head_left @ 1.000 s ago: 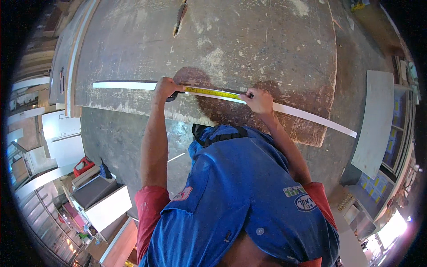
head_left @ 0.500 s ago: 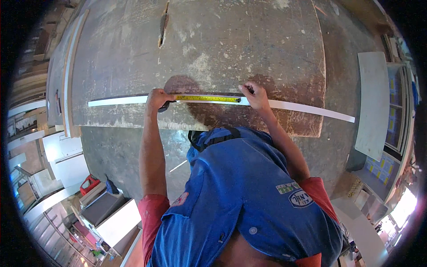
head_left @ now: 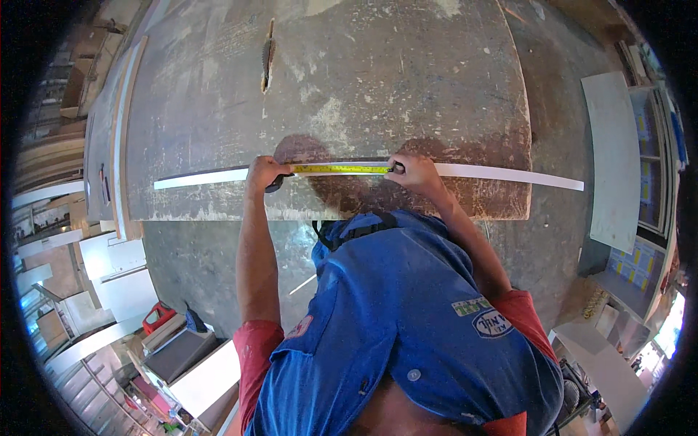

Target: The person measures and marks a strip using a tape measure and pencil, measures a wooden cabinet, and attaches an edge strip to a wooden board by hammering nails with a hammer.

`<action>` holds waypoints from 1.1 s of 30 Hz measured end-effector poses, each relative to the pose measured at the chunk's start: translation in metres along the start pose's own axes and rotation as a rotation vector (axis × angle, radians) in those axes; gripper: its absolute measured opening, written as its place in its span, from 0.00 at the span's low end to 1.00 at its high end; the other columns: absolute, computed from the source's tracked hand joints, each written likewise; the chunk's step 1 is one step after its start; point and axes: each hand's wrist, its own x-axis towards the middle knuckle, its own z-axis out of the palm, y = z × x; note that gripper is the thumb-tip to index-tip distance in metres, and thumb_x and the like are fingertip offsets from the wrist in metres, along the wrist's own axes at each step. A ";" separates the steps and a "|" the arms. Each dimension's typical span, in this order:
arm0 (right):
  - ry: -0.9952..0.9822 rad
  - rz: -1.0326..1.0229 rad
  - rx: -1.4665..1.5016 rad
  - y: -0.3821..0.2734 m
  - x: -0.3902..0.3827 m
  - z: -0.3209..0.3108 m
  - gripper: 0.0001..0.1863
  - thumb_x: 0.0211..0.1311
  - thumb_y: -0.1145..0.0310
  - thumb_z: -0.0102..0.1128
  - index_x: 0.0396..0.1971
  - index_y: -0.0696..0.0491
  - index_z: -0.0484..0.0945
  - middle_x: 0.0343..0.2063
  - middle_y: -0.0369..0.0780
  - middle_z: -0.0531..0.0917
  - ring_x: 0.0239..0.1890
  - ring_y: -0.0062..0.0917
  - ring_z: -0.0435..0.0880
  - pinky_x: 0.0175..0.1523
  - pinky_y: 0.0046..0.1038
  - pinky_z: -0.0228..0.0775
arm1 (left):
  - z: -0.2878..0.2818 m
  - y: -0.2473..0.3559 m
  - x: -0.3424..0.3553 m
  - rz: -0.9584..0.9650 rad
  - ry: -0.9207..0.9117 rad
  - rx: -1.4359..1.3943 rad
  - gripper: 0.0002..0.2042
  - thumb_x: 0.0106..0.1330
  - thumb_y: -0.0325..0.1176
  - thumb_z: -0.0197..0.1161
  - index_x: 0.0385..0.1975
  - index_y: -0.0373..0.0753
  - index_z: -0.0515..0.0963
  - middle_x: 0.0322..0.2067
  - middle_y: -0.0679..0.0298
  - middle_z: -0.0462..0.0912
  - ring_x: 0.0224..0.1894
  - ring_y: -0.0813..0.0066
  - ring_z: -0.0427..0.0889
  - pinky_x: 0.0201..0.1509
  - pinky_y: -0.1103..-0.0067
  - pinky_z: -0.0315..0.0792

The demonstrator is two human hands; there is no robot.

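A long narrow white strip [head_left: 502, 173] lies across the scuffed worktable [head_left: 407, 80], its right end sticking out past the table's edge. Along its middle runs the yellow blade of a tape measure [head_left: 340, 169]. My left hand [head_left: 265, 173] is closed round the tape measure's dark case, which shows only in part below the fingers. My right hand [head_left: 416, 173] grips the blade's free end with curled fingers, resting over the strip; the fingertips partly hide that end.
A slot [head_left: 269, 57] is cut through the tabletop at the far side. Long boards [head_left: 123, 145] lie along the table's left edge. A pale panel [head_left: 613, 163] leans at the right beside a shelf unit. White boxes and a red tool case [head_left: 158, 317] are at lower left.
My right hand has come down from above the strip onto the tape's free end and taken hold of it. My left hand keeps its grip on the case.
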 end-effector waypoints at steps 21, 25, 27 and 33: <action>0.171 -0.122 0.540 -0.107 -0.015 -0.072 0.15 0.61 0.68 0.65 0.47 0.54 0.78 0.27 0.33 0.78 0.29 0.15 0.72 0.35 0.22 0.67 | 0.018 0.183 -0.135 0.472 -0.154 -0.477 0.16 0.69 0.41 0.61 0.27 0.34 0.83 0.16 0.71 0.71 0.20 0.88 0.64 0.23 0.81 0.58; 0.258 -0.107 0.486 -0.089 -0.019 -0.076 0.17 0.63 0.68 0.64 0.51 0.52 0.77 0.27 0.32 0.75 0.28 0.14 0.71 0.34 0.20 0.65 | 0.022 0.185 -0.135 0.348 -0.195 -0.660 0.17 0.71 0.41 0.60 0.24 0.36 0.82 0.19 0.74 0.75 0.21 0.89 0.66 0.24 0.84 0.58; 0.283 -0.001 0.512 -0.073 -0.020 -0.069 0.13 0.65 0.68 0.63 0.48 0.54 0.77 0.27 0.32 0.75 0.29 0.14 0.71 0.34 0.20 0.64 | 0.028 0.180 -0.134 0.352 -0.165 -0.720 0.17 0.71 0.41 0.60 0.23 0.35 0.82 0.18 0.75 0.74 0.20 0.90 0.65 0.23 0.84 0.57; 0.545 0.000 0.681 -0.014 -0.025 -0.043 0.07 0.70 0.72 0.49 0.44 0.55 0.72 0.26 0.34 0.72 0.29 0.17 0.70 0.36 0.24 0.66 | 0.026 0.180 -0.139 0.328 -0.133 -0.794 0.17 0.71 0.41 0.60 0.24 0.35 0.82 0.16 0.76 0.72 0.19 0.91 0.63 0.22 0.84 0.55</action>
